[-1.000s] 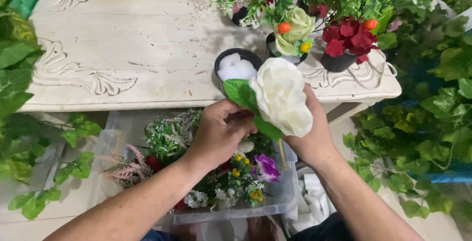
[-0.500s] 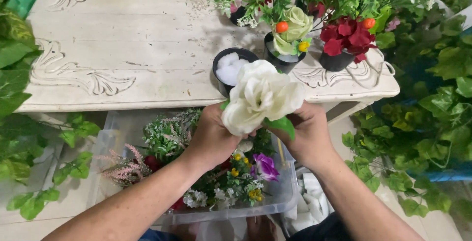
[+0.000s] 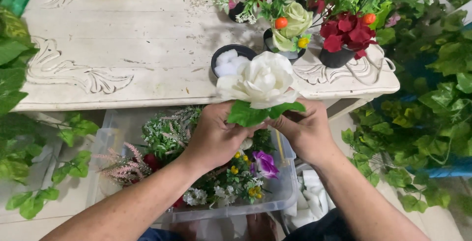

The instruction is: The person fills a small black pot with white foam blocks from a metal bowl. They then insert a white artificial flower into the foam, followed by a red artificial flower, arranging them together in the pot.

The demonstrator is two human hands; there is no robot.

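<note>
Two hands hold a white artificial flower above a clear bin of stems.

Head view: the white flower (image 3: 263, 80), soft fabric petals over green leaves, stands upright just in front of the bench (image 3: 123, 49) edge. The left hand (image 3: 216, 135) and right hand (image 3: 302, 129) close their grip below the bloom, stem pointing down toward the clear bin (image 3: 275, 194); a black pot (image 3: 231, 60) with white filling sits just behind it.

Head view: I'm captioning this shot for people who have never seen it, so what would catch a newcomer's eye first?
First, the big white artificial flower at centre, held up by its green leaves between the left hand and right hand. Next, the pot of deep red flowers at the right end of the carved whitewashed table. Below the hands, a clear plastic bin holds mixed small blooms.
</note>
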